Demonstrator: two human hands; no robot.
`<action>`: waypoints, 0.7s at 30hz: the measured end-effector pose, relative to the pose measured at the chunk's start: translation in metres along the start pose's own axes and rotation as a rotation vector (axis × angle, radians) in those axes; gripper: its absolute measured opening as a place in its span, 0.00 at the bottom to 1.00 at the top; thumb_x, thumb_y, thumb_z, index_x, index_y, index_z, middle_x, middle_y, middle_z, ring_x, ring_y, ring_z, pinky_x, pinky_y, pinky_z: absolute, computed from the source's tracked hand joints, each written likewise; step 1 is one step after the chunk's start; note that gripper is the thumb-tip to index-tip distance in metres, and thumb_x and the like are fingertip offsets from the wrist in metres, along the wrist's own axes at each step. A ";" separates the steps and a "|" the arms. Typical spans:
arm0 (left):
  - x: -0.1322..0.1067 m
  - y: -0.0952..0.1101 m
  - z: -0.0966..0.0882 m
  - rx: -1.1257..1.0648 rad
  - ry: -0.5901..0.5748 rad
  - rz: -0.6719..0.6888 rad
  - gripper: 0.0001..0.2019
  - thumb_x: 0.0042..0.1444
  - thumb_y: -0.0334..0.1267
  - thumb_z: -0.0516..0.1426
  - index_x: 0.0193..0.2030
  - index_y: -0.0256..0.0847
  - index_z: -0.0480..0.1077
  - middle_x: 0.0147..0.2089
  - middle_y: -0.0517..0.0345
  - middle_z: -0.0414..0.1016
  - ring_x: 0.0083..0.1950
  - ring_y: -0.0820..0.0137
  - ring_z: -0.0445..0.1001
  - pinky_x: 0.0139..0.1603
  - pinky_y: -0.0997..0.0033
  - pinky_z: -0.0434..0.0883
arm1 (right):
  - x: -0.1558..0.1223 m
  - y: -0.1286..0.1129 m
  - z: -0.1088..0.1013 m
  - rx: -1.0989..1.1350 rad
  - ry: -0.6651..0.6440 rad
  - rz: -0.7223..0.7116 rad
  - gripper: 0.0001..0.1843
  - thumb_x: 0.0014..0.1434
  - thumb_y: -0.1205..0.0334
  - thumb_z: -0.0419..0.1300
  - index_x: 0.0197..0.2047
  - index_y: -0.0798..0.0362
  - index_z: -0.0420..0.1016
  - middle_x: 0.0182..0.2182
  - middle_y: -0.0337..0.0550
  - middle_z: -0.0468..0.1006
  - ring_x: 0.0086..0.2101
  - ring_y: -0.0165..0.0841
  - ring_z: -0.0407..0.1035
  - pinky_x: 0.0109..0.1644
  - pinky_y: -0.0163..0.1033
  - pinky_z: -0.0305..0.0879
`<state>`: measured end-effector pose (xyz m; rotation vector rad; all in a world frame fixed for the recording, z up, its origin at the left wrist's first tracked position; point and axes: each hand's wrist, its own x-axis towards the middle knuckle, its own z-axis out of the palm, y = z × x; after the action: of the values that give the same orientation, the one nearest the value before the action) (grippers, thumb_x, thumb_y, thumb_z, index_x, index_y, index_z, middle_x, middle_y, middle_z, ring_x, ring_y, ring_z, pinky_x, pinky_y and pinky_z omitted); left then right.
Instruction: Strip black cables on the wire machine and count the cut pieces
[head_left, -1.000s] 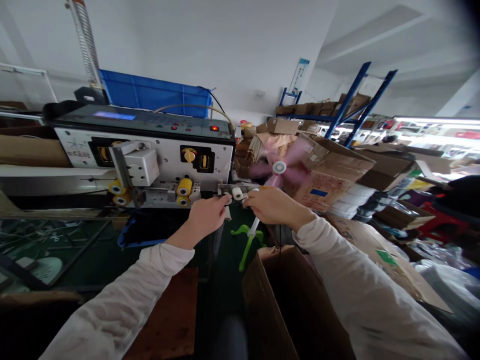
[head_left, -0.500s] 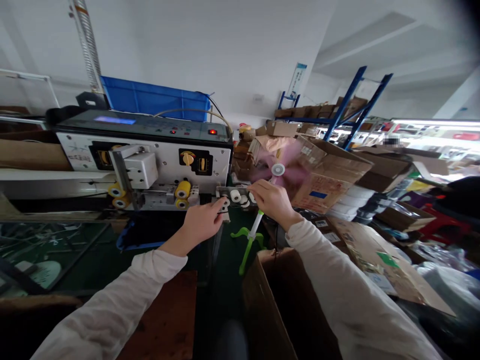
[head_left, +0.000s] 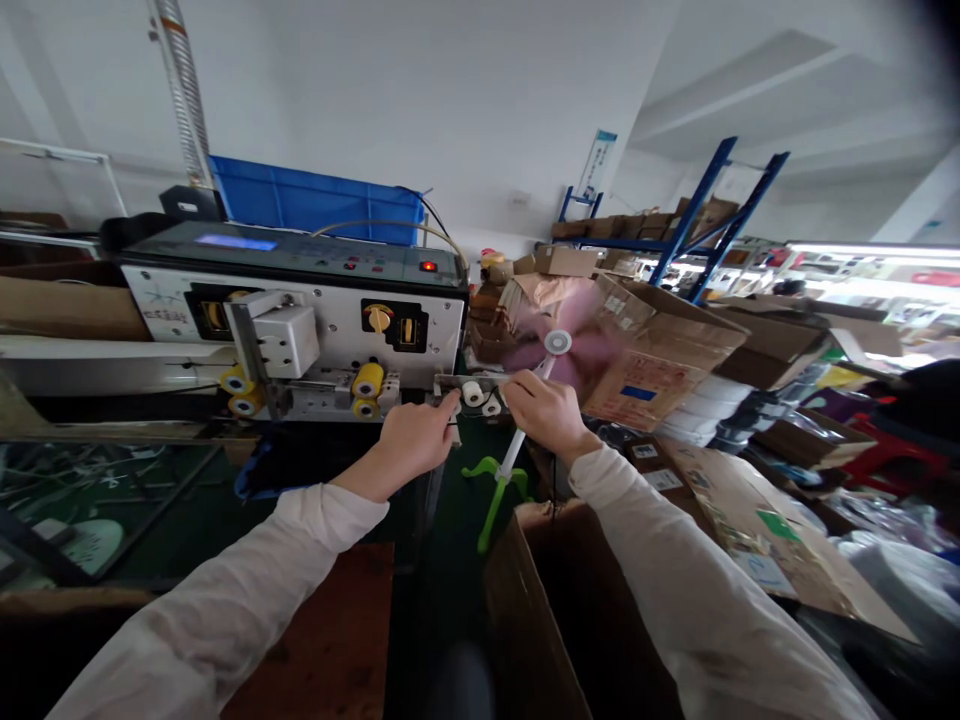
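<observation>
A metal bracket with white rollers [head_left: 472, 393] juts from the right end of a grey machine [head_left: 300, 330] with yellow rollers [head_left: 368, 380]. My left hand [head_left: 416, 440] is at the bracket's left end, its index finger and thumb closing by a white roller; whatever lies between them is hidden. At the bracket's right end, my right hand [head_left: 546, 408] is closed, fingertips pinched together. A thin black cable [head_left: 554, 485] hangs below it, and a dark strand shows among the rollers beside its fingertips.
A pink-bladed fan [head_left: 557, 343] spins behind my right hand on a white pole with green feet [head_left: 495, 480]. An open cardboard box [head_left: 525, 600] stands below my right arm. A blue bin [head_left: 315, 200] rests on the machine. Cartons [head_left: 637, 385] are piled to the right.
My left hand has shifted slightly right along the rollers. My right hand stays by the bracket's right end, its fingers turned a little. The view has moved slightly.
</observation>
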<state>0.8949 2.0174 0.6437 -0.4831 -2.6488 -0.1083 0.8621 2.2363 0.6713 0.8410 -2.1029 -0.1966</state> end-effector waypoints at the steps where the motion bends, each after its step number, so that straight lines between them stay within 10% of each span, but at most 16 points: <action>1: -0.001 0.000 -0.001 -0.003 0.004 -0.004 0.28 0.58 0.43 0.48 0.65 0.42 0.55 0.27 0.46 0.75 0.30 0.54 0.75 0.32 0.62 0.66 | 0.000 0.001 0.000 -0.011 0.016 0.018 0.15 0.66 0.65 0.47 0.35 0.52 0.73 0.35 0.42 0.75 0.31 0.30 0.66 0.33 0.36 0.54; 14: -0.006 0.024 0.010 -0.005 -0.126 0.167 0.33 0.59 0.42 0.47 0.70 0.43 0.39 0.28 0.52 0.75 0.29 0.61 0.74 0.31 0.67 0.67 | -0.010 0.015 0.001 0.236 0.119 0.276 0.10 0.64 0.62 0.52 0.40 0.50 0.75 0.36 0.42 0.75 0.33 0.31 0.69 0.33 0.34 0.58; 21: 0.013 0.032 0.009 0.101 -0.150 0.168 0.36 0.59 0.42 0.48 0.70 0.39 0.34 0.29 0.51 0.76 0.30 0.60 0.74 0.28 0.67 0.66 | -0.036 0.037 -0.016 0.522 -0.032 0.127 0.11 0.63 0.64 0.52 0.46 0.50 0.72 0.40 0.43 0.76 0.39 0.34 0.70 0.43 0.38 0.64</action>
<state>0.8916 2.0524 0.6408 -0.7019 -2.7283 0.1173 0.8711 2.2892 0.6730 0.9987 -2.2627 0.4272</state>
